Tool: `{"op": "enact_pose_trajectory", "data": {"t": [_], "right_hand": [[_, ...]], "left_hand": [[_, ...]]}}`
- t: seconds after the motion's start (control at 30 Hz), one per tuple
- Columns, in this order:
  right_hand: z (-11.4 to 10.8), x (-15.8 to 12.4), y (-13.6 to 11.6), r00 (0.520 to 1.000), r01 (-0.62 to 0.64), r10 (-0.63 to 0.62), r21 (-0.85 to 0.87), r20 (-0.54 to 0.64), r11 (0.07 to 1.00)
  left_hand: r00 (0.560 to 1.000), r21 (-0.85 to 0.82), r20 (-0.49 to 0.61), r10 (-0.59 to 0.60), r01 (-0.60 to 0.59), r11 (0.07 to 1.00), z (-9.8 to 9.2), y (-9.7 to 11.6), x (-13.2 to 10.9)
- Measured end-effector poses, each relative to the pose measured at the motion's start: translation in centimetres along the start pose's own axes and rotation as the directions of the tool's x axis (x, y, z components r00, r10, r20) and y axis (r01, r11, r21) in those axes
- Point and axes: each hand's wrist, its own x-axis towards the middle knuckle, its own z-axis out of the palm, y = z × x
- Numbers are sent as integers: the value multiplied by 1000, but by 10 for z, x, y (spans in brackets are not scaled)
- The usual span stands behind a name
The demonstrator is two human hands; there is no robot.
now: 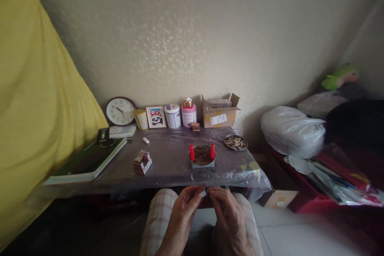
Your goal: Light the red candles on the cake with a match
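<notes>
The left hand (183, 207) and right hand (224, 209), fingers curled, pinch one small pale box (204, 193) together; a steady hold seems best.

Small pale object (204, 193) pinched between left hand (183, 208), right hand (224, 209): too small to identify; forearms cut by bottom edge.

Front centre: candle bowl (202, 156) in the way.
Between candle bowl and stacked boxes (143, 162): bare table (171, 156), open.
Left edge: book (87, 162).
Back: clock (120, 111), jars (173, 116), carton (220, 116) lining wall.
</notes>
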Motion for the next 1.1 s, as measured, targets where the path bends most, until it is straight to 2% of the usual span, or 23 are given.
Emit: {"op": "enact_pose_trajectory", "data": {"t": [0.13,0.23,0.47,0.67,0.8,0.9,1.0,1.1], "right_hand": [[-1,2,-2,999,29,-28,-52,27,998],[2,-1,2,999,36,-36,-35,-12,999],[5,-7,11,999,32,-32,-24,-6,999],[-2,1,3,999,33,-34,-36,-28,999],[-1,4,2,997,75,-75,-35,4,997],[3,4,7,999,45,-44,-56,24,997],[-1,9,4,999,36,-38,-74,-27,997],[-10,14,-8,992,87,-90,-38,-87,996]], "left_hand": [[1000,2,-16,3,-3,1000,0,-1,0],[1000,4,-1,10,-10,1000,1,-1,1],[1000,-15,-8,1,-1,1000,5,3,-1],[999,-44,-46,8,-10,999,5,3,0],[998,-41,-53,18,-20,999,8,8,1],[999,-60,-42,24,-27,998,11,11,2],[998,-57,-68,19,-23,998,9,9,5],[992,-33,-120,23,-28,999,5,4,9]]}}
